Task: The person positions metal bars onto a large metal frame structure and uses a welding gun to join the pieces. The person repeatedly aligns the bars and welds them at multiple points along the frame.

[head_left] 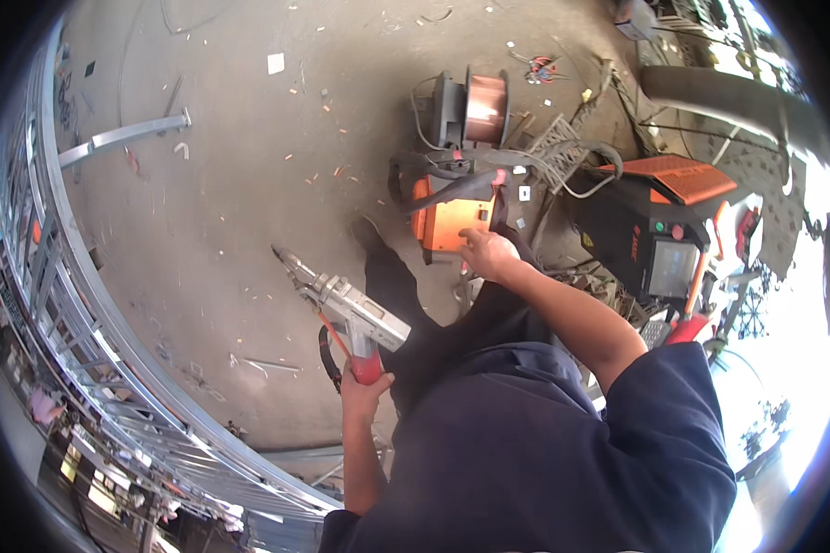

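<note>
My left hand (363,391) is wrapped round the red grip of a silver welding gun (364,313). The gun's narrow nozzle points up and left, over the floor, and an orange cable runs beside its body. At the lower edge of an orange wire feeder (454,224), my right hand (491,255) has its fingers bent and slightly apart at the panel. Nothing shows in that hand, and its palm side is hidden. A spool of copper wire (485,108) is mounted at the feeder's far end. Thick dark hoses (461,189) cross over the feeder.
A black and orange machine (650,226) with a screen and buttons stands at right. Pliers (541,69) lie on the floor beyond the spool. Metal frames (92,267) line the left side, with a metal bar (124,138) jutting inward. Scraps litter the concrete floor (249,175).
</note>
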Motion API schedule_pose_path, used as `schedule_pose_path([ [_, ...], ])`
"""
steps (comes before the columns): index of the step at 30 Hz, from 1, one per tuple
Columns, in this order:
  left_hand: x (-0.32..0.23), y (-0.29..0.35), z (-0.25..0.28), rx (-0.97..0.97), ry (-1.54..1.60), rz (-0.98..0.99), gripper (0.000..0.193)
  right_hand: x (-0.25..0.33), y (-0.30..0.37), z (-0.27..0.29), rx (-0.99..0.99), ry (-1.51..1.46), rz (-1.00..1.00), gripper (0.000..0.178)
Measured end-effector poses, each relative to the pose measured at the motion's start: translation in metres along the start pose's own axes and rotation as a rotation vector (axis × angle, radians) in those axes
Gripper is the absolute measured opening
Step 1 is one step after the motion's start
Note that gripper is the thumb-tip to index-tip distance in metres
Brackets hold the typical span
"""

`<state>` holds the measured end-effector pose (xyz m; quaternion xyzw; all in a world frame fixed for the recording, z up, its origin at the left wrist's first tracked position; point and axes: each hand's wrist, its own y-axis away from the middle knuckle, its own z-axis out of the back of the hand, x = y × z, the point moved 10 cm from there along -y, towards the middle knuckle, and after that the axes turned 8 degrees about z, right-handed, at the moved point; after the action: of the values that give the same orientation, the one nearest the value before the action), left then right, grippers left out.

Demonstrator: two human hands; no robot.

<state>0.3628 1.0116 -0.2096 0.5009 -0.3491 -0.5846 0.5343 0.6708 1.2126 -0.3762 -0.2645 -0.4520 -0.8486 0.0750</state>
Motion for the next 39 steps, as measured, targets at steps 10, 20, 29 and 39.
schedule_pose_path([
  [10,0.026,0.013,0.045,0.278,-0.042,-0.290,0.052,0.096,0.161,-0.098,-0.011,-0.346,0.021,0.058],
  [20,0.070,0.101,0.073,0.191,0.132,-0.533,0.058,0.340,0.263,-0.108,-0.082,-0.342,0.460,0.071],
  [29,0.215,0.189,0.062,0.173,0.349,-0.514,0.073,0.360,0.364,-0.190,0.148,-0.874,0.604,0.022],
  [39,0.476,0.310,0.034,-0.298,0.431,-0.623,0.101,0.335,0.593,-0.368,0.585,-0.527,1.158,0.045],
])
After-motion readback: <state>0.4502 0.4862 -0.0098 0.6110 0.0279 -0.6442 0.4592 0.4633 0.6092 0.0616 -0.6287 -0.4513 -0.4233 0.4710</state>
